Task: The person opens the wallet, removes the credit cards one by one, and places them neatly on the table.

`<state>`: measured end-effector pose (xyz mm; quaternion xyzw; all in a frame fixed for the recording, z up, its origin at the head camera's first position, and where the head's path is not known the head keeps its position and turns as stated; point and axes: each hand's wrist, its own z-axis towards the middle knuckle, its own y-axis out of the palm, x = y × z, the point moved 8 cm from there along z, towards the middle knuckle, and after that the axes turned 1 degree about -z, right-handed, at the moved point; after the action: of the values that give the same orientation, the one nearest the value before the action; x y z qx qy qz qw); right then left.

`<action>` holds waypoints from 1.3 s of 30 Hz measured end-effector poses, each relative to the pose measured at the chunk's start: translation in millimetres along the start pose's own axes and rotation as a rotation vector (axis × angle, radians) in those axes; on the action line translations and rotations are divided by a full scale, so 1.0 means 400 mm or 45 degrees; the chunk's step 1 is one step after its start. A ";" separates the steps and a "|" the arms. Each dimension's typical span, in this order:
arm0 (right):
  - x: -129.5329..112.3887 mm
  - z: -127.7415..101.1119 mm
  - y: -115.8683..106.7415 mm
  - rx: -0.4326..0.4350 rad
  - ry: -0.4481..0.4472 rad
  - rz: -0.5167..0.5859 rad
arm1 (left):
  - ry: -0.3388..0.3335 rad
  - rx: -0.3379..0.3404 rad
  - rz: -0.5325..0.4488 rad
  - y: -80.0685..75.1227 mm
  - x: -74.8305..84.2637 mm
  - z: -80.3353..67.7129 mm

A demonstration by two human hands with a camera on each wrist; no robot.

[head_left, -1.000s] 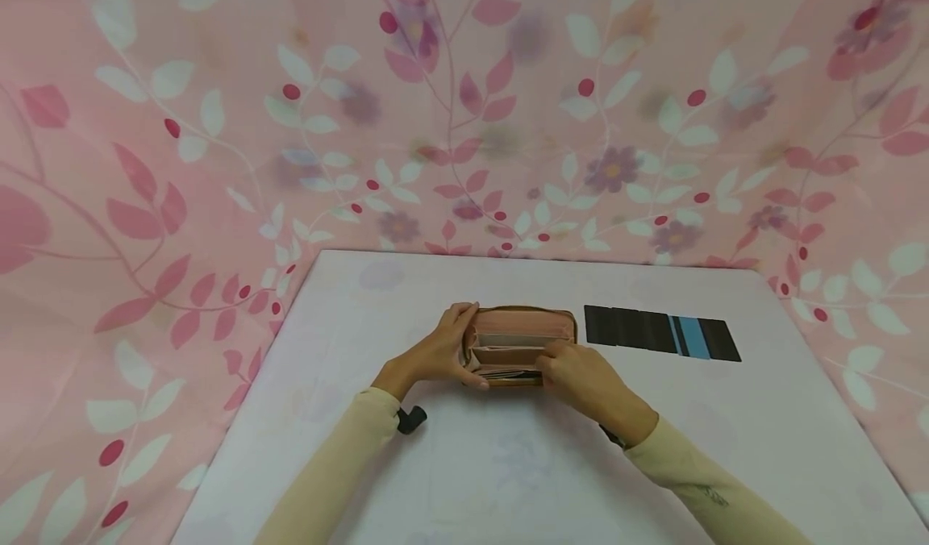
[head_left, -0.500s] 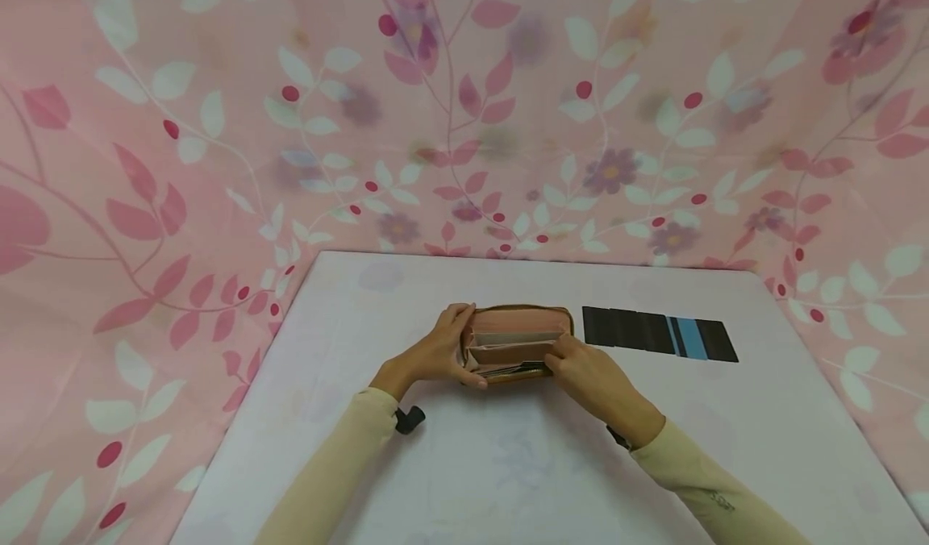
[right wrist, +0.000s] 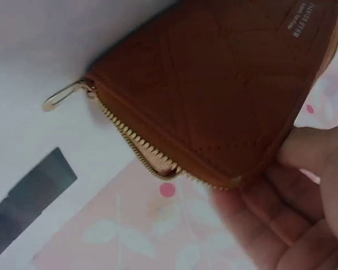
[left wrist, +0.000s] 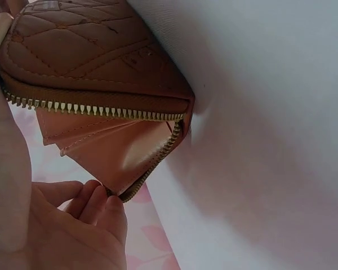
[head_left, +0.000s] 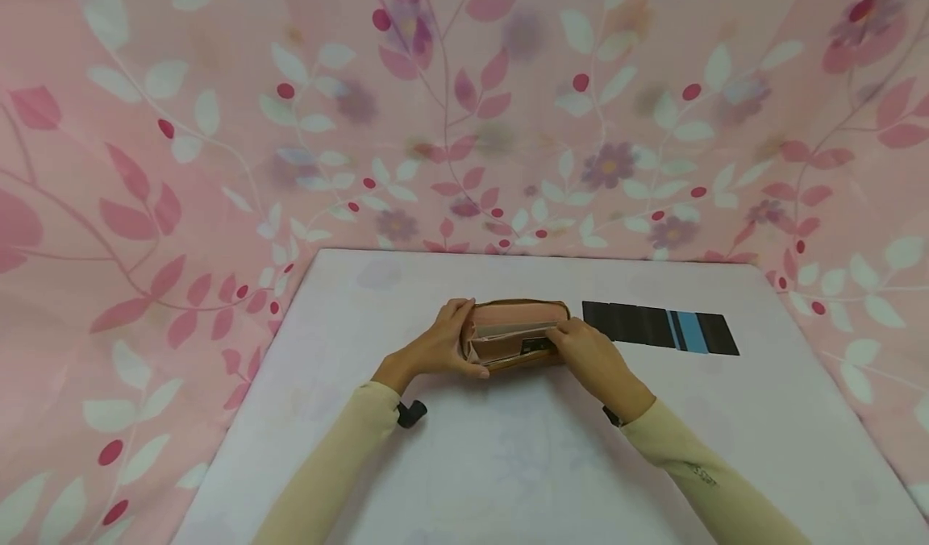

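Your left hand (head_left: 443, 343) grips the left end of the brown quilted leather zip wallet (head_left: 517, 334), with the thumb on the near side and the fingers (left wrist: 93, 199) curled around the far edge. Your right hand (head_left: 591, 358) holds the right end of the same wallet, and its fingers (right wrist: 281, 208) are curled on the quilted outside. The wallet is in the middle of the white table (head_left: 508, 464), half open, and you can see the pink lining (left wrist: 121, 154) and the gold zipper teeth (left wrist: 90, 109). The gold zipper pull (right wrist: 62, 97) lies flat on the table at the right end. The row of dark cards with one blue stripe (head_left: 659, 328) lies just to the right of the wallet, not touching your hand. Behind the table hangs a pink cloth with leaves and flowers (head_left: 464, 110).
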<state>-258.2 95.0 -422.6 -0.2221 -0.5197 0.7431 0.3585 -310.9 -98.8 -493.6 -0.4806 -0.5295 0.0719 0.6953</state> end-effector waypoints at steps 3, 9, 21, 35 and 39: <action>0.000 0.003 0.004 -0.001 0.003 -0.066 | -0.012 -0.006 -0.032 0.005 -0.006 0.004; -0.025 -0.021 0.002 0.162 -0.159 -0.137 | -0.007 -0.008 -0.024 0.017 -0.011 -0.001; -0.048 -0.016 -0.041 0.137 -0.225 -0.030 | 0.018 0.009 0.050 0.010 0.002 -0.008; 0.200 -0.065 -0.076 0.206 0.530 0.693 | 0.016 0.008 0.089 0.000 0.010 -0.005; 0.262 -0.126 -0.027 0.123 0.770 0.746 | 0.025 0.014 0.088 0.001 0.009 -0.005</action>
<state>-287.2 208.1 -426.0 -0.5512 -0.2707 0.7385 0.2785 -307.5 -97.7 -491.4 -0.4956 -0.5055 0.0941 0.7000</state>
